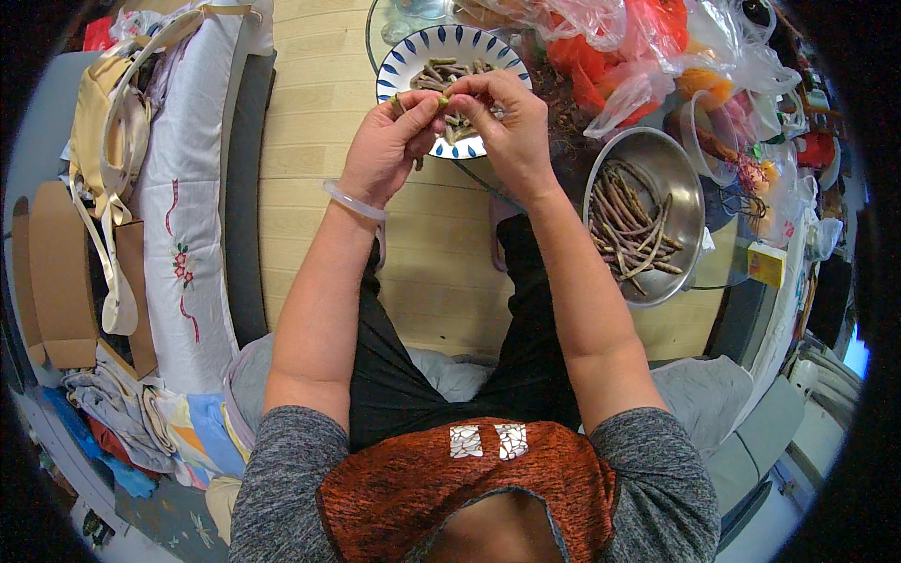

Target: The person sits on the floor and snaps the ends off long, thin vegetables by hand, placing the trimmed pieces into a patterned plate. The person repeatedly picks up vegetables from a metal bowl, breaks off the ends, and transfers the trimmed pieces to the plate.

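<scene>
Both my hands meet above a white plate with a blue petal-patterned rim (pixel 399 65). Between the fingertips of my left hand (pixel 399 134) and my right hand (pixel 508 123) is a bean pod (pixel 442 101), green where it shows; the fingers hide much of it. Short pieces of purplish-green bean (pixel 447 69) lie on the plate beneath. To the right of my right forearm, a stainless steel bowl (pixel 683 184) holds long, thin purplish bean pods (pixel 623 214). A pale bangle circles my left wrist.
Clear, red and orange plastic bags (pixel 619 53) crowd the glass table behind the bowl. A small yellow box (pixel 766 264) lies at the table's right edge. Left stands a seat with an embroidered white cover (pixel 186 211), a cardboard box (pixel 60 281) and a beige bag (pixel 105 105) beyond it.
</scene>
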Demonstrator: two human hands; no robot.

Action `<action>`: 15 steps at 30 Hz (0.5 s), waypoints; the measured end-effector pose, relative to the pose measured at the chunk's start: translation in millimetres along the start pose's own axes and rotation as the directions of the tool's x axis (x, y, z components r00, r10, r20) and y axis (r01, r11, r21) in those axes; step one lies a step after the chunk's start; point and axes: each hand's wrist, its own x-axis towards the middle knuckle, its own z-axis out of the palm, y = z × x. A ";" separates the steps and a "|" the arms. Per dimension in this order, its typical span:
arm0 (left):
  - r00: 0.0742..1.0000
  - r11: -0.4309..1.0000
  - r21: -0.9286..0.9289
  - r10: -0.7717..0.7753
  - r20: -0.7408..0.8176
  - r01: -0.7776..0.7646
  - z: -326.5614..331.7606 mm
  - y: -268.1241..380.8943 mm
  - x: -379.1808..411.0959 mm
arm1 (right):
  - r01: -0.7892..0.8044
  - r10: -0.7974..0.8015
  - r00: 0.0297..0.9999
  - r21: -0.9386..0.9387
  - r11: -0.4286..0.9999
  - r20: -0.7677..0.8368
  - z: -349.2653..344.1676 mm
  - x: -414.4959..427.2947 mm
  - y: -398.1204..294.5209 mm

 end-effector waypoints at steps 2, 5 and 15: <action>1.000 0.997 -0.074 -0.014 -0.009 0.014 1.7 -5.2 2.0 | -0.190 0.193 0.981 0.271 0.944 0.014 3.0 -2.8 3.7; 0.997 0.999 -0.021 -0.051 -0.058 0.050 2.1 -7.2 3.3 | -0.275 0.317 0.948 0.566 0.777 0.024 0.5 -2.1 11.2; 0.994 0.998 0.042 -0.042 -0.100 0.047 6.9 -6.9 5.5 | -0.102 0.100 0.994 0.065 0.993 0.033 -4.1 -1.2 4.1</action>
